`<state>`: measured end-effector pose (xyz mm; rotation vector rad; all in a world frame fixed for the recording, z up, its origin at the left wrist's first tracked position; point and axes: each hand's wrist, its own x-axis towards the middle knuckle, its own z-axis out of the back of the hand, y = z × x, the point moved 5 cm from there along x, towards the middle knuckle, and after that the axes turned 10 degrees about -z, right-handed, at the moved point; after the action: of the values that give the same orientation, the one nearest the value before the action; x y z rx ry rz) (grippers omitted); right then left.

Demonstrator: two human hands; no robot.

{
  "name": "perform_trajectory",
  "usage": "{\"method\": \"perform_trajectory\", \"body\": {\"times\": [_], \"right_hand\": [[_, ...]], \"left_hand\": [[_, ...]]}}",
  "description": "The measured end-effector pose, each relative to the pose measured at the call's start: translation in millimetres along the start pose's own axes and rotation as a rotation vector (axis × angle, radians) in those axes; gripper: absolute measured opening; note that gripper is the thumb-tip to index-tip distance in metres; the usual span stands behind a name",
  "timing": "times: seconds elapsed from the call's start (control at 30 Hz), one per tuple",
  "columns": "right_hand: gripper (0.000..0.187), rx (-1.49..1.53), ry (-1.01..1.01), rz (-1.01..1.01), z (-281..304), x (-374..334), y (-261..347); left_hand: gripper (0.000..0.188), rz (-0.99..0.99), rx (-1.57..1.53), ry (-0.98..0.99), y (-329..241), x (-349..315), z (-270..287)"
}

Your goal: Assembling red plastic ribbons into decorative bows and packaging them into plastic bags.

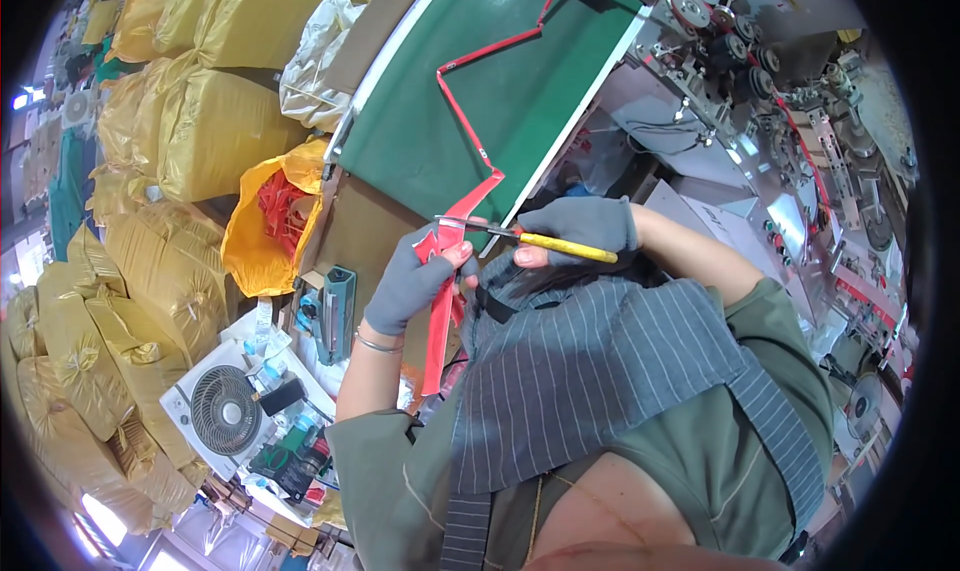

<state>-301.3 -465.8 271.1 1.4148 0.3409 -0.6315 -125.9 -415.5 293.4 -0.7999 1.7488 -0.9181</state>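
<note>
My left hand (412, 283), in a grey fingertip-less glove, is closed on a red ribbon (440, 316), whose loose end hangs down below the fingers. In my gloved right hand (585, 229) is a pair of scissors (568, 247) with yellow handles. Their thin metal blades reach left across the ribbon, just above my left thumb and fingers. Whether the blades are parted there is hard to tell. From my left hand the ribbon runs on in zigzag folds over a green conveyor belt (400, 141) toward its far end.
Right of the belt stands a machine with rollers (690, 9) and red ribbon threaded through it. To the left, an orange-yellow bag (240, 233) holds red ribbon pieces. Stacked yellow sacks (230, 121) line the far left. A white fan (222, 409) lies near my left elbow.
</note>
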Motion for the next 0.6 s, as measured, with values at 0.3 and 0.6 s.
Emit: {"method": "perform_trajectory", "body": {"times": [0.3, 0.6], "right_hand": [[0.054, -0.012, -0.039, -0.004, -1.0, -4.2, 3.7], [0.058, -0.057, -0.028, -0.105, -3.2, -6.7, 1.9]], "left_hand": [[0.035, 0.022, -0.021, -0.007, -3.1, -0.7, -0.8], [0.028, 0.048, 0.044, -0.046, 14.6, -10.3, 11.9]]}}
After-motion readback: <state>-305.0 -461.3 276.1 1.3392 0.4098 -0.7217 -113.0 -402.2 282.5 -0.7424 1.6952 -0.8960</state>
